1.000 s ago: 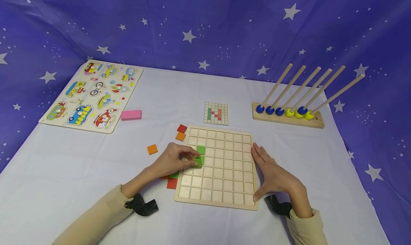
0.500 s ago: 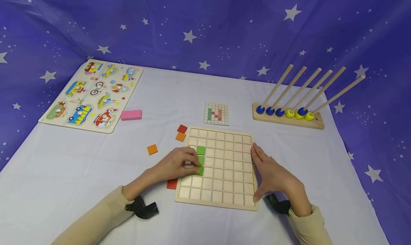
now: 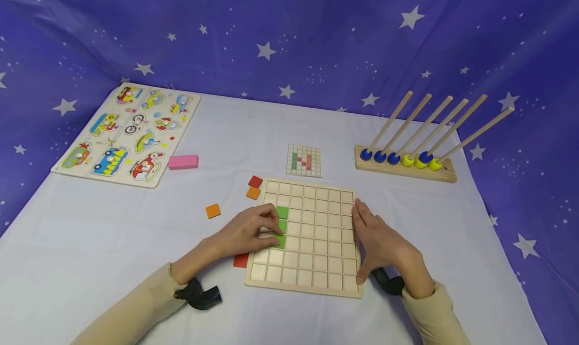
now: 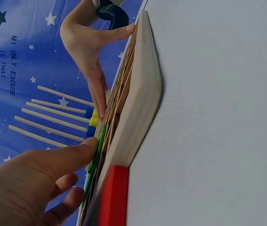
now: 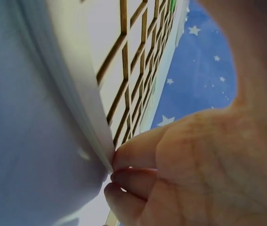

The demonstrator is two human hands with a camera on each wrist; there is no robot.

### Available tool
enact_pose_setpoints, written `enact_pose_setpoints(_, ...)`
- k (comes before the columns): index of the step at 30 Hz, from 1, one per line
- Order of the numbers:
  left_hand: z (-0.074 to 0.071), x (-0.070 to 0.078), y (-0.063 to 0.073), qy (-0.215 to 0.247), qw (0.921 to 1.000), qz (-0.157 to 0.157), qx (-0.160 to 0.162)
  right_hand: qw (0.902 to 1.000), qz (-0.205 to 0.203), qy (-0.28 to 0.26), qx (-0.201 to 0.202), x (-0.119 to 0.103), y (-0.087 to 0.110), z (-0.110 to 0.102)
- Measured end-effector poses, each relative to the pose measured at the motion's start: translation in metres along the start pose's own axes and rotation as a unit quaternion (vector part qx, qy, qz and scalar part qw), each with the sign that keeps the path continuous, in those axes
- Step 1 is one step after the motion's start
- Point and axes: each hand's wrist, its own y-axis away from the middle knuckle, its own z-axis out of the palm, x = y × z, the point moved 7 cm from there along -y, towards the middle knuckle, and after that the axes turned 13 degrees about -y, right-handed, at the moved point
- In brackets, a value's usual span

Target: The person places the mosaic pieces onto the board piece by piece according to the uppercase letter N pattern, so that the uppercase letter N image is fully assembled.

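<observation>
Head view: left hand (image 3: 249, 230) pinches the nearest green tile (image 3: 282, 244) on the gridded board (image 3: 320, 247); right hand (image 3: 381, 240), spread, touches its right edge.

The board (image 3: 305, 260) and 6 rods (image 3: 406, 122) look like smooth bare wood; the tiles (image 3: 282, 212) are matt, the beads (image 3: 380, 156) glossy, the white cloth (image 3: 131, 237) creased.

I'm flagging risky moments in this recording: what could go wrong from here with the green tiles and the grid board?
The left hand's grip is at the nearest green tile; lifting away could tip it or pull it out of its square. The right hand's grip touches the right edge of the grid board, so uneven pressure might slide it. The red tile lies by the board's left edge, near the left wrist, and might be knocked.
</observation>
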Motion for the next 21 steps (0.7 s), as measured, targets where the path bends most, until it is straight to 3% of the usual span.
enact_pose_setpoints(7,-0.008,-0.005,0.000,-0.054,0.9982,-0.006,0.026,1.0000,0.004,-0.002,-0.007,0.000,-0.001,0.001)
enact_pose_setpoints(10,-0.017,-0.021,0.004,-0.065,0.9960,-0.025,0.055,1.0000,0.001,-0.003,-0.008,-0.001,-0.002,0.001)
enact_pose_setpoints(14,-0.036,-0.054,0.013,-0.047,0.9913,-0.091,0.083,1.0000,-0.002,-0.005,-0.005,-0.001,-0.001,0.000)
enact_pose_setpoints(17,-0.041,-0.068,0.021,0.001,0.9926,-0.109,0.054,1.0000,-0.002,-0.008,-0.005,-0.001,-0.001,0.000)
enact_pose_setpoints(19,-0.040,-0.065,0.024,0.029,0.9943,-0.099,0.025,0.9999,-0.003,-0.009,-0.004,-0.001,-0.001,-0.001)
enact_pose_setpoints(21,-0.037,-0.054,0.024,0.025,0.9969,-0.075,0.003,0.9999,-0.003,-0.010,-0.004,-0.001,-0.001,-0.001)
